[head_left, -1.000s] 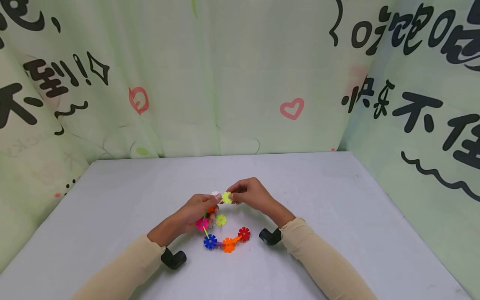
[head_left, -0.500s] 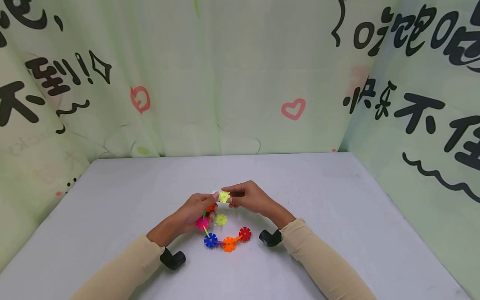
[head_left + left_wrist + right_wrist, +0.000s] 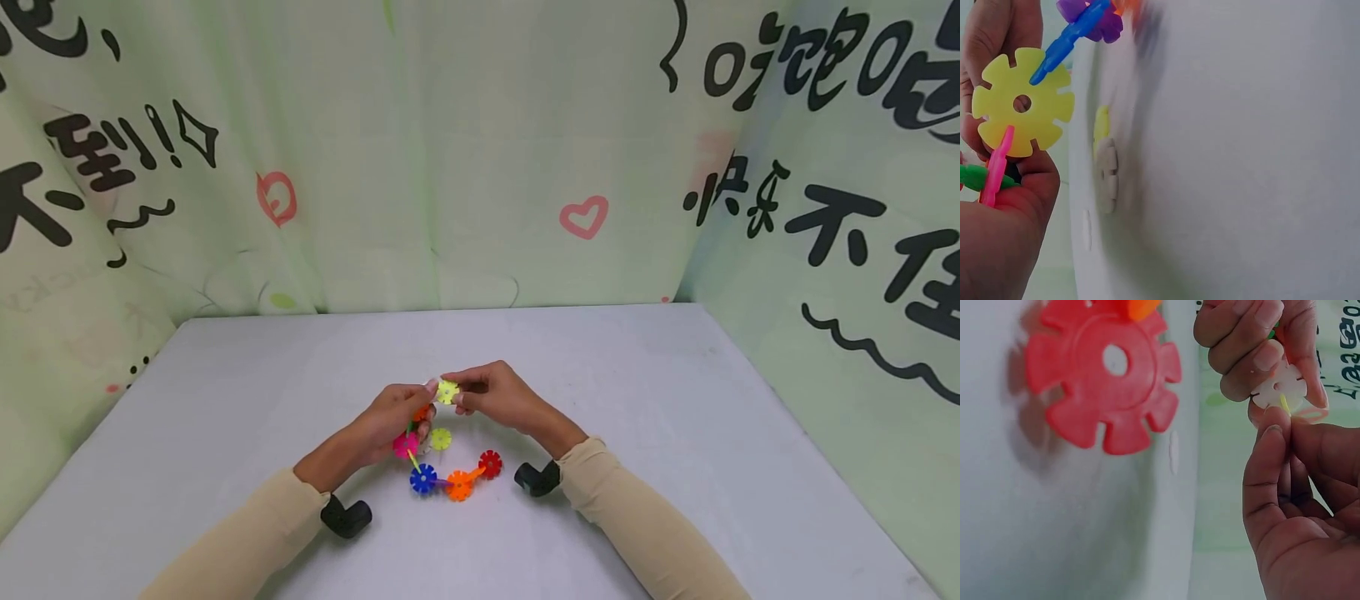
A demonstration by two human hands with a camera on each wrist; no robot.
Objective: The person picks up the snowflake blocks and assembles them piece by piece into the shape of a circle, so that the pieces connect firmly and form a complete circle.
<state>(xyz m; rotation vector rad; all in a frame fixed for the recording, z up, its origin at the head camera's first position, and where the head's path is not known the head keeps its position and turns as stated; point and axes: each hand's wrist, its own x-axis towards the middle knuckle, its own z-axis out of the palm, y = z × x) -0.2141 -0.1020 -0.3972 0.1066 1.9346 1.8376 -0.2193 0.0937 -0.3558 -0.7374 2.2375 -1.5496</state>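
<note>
My left hand point(image 3: 396, 418) grips one end of a chain of slotted plastic snowflake discs, its fingers around a white disc point(image 3: 1266, 397). My right hand point(image 3: 501, 398) pinches a yellow disc point(image 3: 447, 392) between thumb and fingers, its edge right at the white disc's rim. From the left hand the chain curves down past a pink disc point(image 3: 406, 446), a blue disc point(image 3: 423, 479) and an orange disc point(image 3: 460, 486) to a red disc point(image 3: 491, 464). In the left wrist view, a yellow link disc point(image 3: 997, 100) joins pink and blue ones.
Behind the chain, a loose yellow disc point(image 3: 441, 438) and a pale disc point(image 3: 1108, 181) lie on the white table point(image 3: 615, 367). Black wrist camera mounts point(image 3: 347, 517) stick out from both cuffs. Printed curtains point(image 3: 480, 150) stand behind and at the sides.
My right hand has moved slightly left, bringing the yellow disc up against the white disc, which it now overlaps in the head view. The left hand and hanging chain have barely shifted.
</note>
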